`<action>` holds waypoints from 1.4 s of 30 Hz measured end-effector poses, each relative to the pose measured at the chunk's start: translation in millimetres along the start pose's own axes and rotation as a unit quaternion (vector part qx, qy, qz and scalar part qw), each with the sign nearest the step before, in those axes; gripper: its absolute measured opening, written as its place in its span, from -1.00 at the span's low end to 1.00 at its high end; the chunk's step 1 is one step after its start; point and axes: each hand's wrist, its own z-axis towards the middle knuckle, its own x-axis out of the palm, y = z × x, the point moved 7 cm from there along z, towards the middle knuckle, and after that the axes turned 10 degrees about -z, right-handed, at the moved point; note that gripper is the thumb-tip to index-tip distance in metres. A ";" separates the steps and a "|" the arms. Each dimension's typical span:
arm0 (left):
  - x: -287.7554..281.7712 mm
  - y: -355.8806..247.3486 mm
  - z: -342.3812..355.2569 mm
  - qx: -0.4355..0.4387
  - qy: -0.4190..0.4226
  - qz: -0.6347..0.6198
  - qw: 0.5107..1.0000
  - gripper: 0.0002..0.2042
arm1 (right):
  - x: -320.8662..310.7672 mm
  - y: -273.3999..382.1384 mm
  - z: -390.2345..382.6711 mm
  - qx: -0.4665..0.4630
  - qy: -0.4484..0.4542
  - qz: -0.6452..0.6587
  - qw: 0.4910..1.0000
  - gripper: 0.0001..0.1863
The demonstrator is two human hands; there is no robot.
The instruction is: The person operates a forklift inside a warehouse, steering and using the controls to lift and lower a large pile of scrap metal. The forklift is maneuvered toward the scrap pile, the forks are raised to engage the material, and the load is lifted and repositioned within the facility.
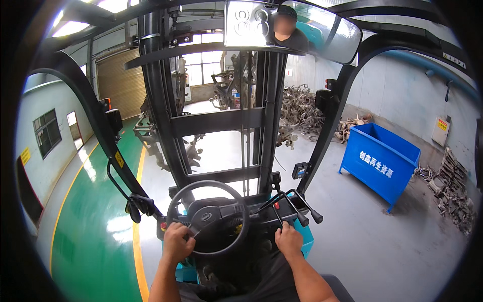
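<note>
I sit in a forklift, facing its black steering wheel [245, 226]. My left hand [178, 242] is closed at the wheel's lower left rim; whether it grips the rim or a knob there is hidden. To the right of the wheel, my right hand [289, 238] is closed around the top of a thin black control lever [278, 215]. Two more levers with thick black knobs [316, 217] stand just beyond and to the right of that hand, untouched.
The black mast [216, 121] rises ahead, with rusty metal parts partly visible beyond it. A blue metal bin [372, 156] stands at right, near scrap heaps [302, 108] along the wall. Yellow lines edge a green floor lane [95, 216] at left. A mirror [322, 30] hangs overhead.
</note>
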 end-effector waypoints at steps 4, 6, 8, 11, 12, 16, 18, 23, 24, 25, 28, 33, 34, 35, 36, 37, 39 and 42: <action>-10.3 11.9 10.5 -0.018 -0.025 -0.006 1.000 -0.93 | -12.1 -3.7 -6.6 -0.022 -0.043 0.007 0.999 -0.61; -10.7 16.6 11.7 -0.035 -0.028 -0.009 0.999 -0.93 | -12.0 -5.8 -7.9 -0.015 -0.037 0.017 0.999 -0.61; -11.8 17.5 10.9 -0.035 -0.051 0.002 0.998 -0.93 | -12.7 -5.4 -6.8 -0.012 -0.047 0.025 0.999 -0.60; -8.7 14.7 7.1 -0.028 -0.067 -0.009 0.997 -0.94 | -11.0 -4.9 -2.4 -0.005 -0.040 0.027 0.999 -0.59; -6.8 13.7 5.6 -0.033 -0.065 -0.005 0.997 -0.95 | -11.8 -3.6 -1.5 -0.013 -0.043 0.035 0.998 -0.60; -7.0 6.4 -2.4 -0.032 -0.090 -0.030 0.995 -0.95 | -14.6 -4.5 -5.4 -0.025 -0.039 0.015 0.999 -0.60; -7.6 2.8 -6.2 -0.021 -0.094 -0.034 0.995 -0.95 | -18.0 -5.4 -11.3 -0.029 -0.055 0.008 0.998 -0.59; -4.8 3.2 -9.8 -0.014 -0.092 -0.035 0.995 -0.97 | -17.8 -3.5 -18.4 -0.041 -0.056 0.008 0.998 -0.61; -3.7 3.2 -9.7 -0.009 -0.092 -0.034 0.995 -0.98 | -20.4 -2.9 -18.4 -0.046 -0.076 0.005 0.996 -0.62; -3.0 4.6 -8.7 -0.010 -0.095 -0.039 0.995 -0.98 | -19.8 -2.4 -16.4 -0.043 -0.074 0.009 0.996 -0.64; -2.4 7.5 -6.8 -0.011 -0.098 -0.035 0.994 -0.98 | -23.4 0.1 -12.5 -0.050 -0.095 0.024 0.994 -0.65; -7.0 12.0 -8.6 0.001 -0.094 -0.032 0.995 -0.97 | -19.0 4.8 -12.0 -0.052 -0.074 0.004 0.996 -0.64; -7.6 13.6 -9.9 -0.001 -0.089 -0.035 0.995 -0.97 | -17.8 5.3 -13.3 -0.054 -0.072 0.002 0.996 -0.64; -8.3 15.1 -10.4 -0.002 -0.087 -0.037 0.996 -0.97 | -16.8 5.8 -14.5 -0.054 -0.074 -0.005 0.996 -0.62; -8.6 16.0 -11.4 -0.002 -0.084 -0.039 0.996 -0.97 | -17.3 5.7 -15.9 -0.057 -0.084 -0.001 0.995 -0.62; -8.9 17.5 -11.4 -0.006 -0.083 -0.045 0.996 -0.97 | -16.3 5.5 -17.1 -0.057 -0.085 -0.002 0.995 -0.62; -9.9 17.9 -11.4 -0.008 -0.088 -0.042 0.995 -0.95 | -15.4 4.5 -19.2 -0.057 -0.088 -0.002 0.995 -0.62; -9.5 13.9 -11.4 -0.014 -0.098 -0.033 0.995 -0.94 | -16.5 2.2 -21.9 -0.054 -0.095 -0.001 0.994 -0.61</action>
